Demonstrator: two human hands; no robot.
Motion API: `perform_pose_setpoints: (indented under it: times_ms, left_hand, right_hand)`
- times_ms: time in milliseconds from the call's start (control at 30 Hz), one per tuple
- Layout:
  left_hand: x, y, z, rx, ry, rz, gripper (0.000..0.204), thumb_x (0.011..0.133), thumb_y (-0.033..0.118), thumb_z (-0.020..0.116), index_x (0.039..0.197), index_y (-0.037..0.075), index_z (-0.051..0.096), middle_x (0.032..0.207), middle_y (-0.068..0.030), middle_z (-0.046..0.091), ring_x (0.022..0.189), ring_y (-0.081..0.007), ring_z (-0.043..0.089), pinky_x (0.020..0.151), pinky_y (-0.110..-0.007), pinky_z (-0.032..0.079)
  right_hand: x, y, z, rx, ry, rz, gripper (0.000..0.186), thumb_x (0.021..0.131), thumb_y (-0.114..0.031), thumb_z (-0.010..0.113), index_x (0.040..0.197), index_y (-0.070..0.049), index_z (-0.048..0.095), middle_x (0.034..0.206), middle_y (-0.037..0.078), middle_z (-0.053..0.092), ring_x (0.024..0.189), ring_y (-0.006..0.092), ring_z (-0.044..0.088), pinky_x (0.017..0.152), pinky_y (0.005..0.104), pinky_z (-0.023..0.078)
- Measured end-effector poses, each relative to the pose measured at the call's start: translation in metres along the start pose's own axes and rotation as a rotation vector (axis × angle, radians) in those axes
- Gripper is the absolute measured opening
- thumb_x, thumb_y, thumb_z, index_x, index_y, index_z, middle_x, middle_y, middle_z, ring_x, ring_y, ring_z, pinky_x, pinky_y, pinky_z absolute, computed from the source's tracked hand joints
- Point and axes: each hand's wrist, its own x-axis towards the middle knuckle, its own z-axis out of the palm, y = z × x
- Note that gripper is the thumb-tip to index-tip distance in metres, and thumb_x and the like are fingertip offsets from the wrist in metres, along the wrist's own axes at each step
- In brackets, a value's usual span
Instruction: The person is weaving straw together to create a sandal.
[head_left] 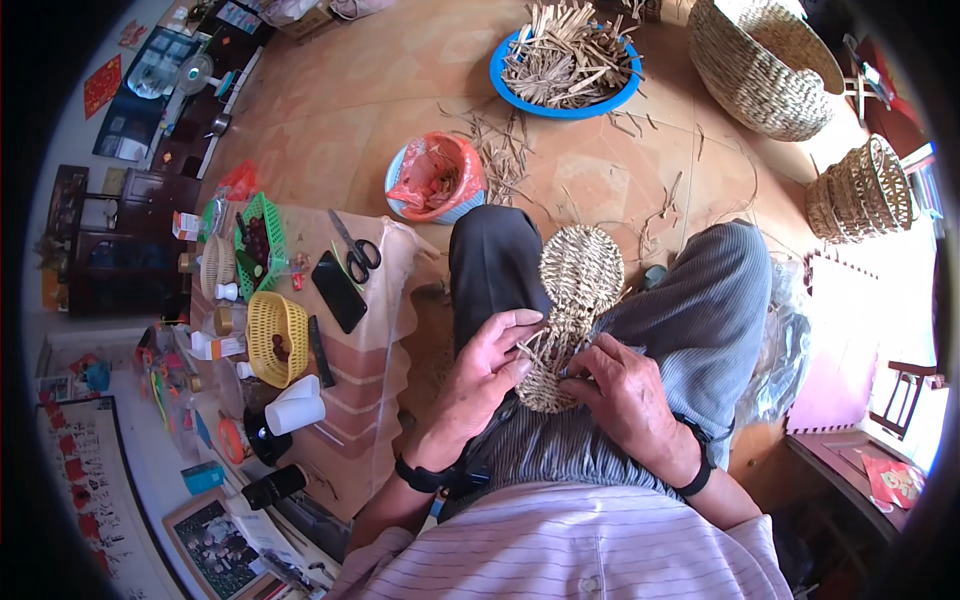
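A woven straw piece [583,275], narrow in the middle and round at both ends like a shoe sole, lies over my lap between my knees. My left hand [490,365] grips its left edge, where a few loose straw strands [535,347] stick out between thumb and fingers. On the opposite side my right hand [622,390] is closed, its fingertips pinched at the weave near the rounded end closest to me. Whether a separate strand sits in that pinch is hidden by the fingers.
At left, a cloth-covered table [370,400] carries scissors [357,247], a black phone [340,291], a yellow basket [277,338] and a green basket [262,240]. Ahead are a lined bin [440,180], a blue basin [565,112] of dry strips and large woven baskets [760,85].
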Motion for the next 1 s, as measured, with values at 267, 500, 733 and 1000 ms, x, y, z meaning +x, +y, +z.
perform_pose_setpoints:
  times_ms: [267,500,733,1000]
  left_hand:
    - [-0.001,-0.007,-0.004,-0.039,-0.017,-0.06,0.055,0.096,0.005,0.066,0.145,0.0,0.043,0.132,-0.0103,0.057,0.119,-0.0134,0.056,0.104,-0.028,0.045]
    - [0.003,-0.005,-0.004,-0.084,-0.024,-0.133,0.053,0.094,0.004,0.068,0.143,0.002,0.047,0.126,-0.0076,0.059,0.114,-0.0121,0.057,0.1,-0.026,0.046]
    - [0.008,0.006,0.006,-0.017,0.067,0.039,0.044,0.095,0.005,0.069,0.134,0.001,0.051,0.126,-0.0073,0.058,0.116,-0.0131,0.057,0.101,-0.028,0.047]
    - [0.022,0.022,0.039,0.114,0.022,0.174,0.034,0.095,0.009,0.072,0.123,0.001,0.054,0.12,-0.0109,0.064,0.118,-0.0187,0.062,0.101,-0.031,0.049]
  right_hand:
    - [-0.001,0.009,0.003,-0.004,-0.029,-0.003,0.019,0.081,-0.012,0.076,0.091,-0.002,0.063,0.085,0.013,0.059,0.079,0.0339,0.065,0.068,0.0442,0.054]
    - [-0.009,0.016,0.001,-0.001,-0.058,-0.018,0.019,0.084,-0.013,0.076,0.093,-0.002,0.062,0.081,0.013,0.059,0.073,0.035,0.065,0.066,0.0427,0.054]
    - [0.002,-0.012,-0.018,-0.046,0.09,-0.105,0.046,0.078,-0.031,0.082,0.105,-0.001,0.06,0.089,0.015,0.058,0.07,0.0352,0.063,0.064,0.041,0.055]
    - [0.002,0.032,-0.004,0.142,0.165,0.119,0.038,0.088,-0.01,0.071,0.118,0.002,0.05,0.095,0.013,0.06,0.076,0.0251,0.066,0.068,0.0371,0.056]
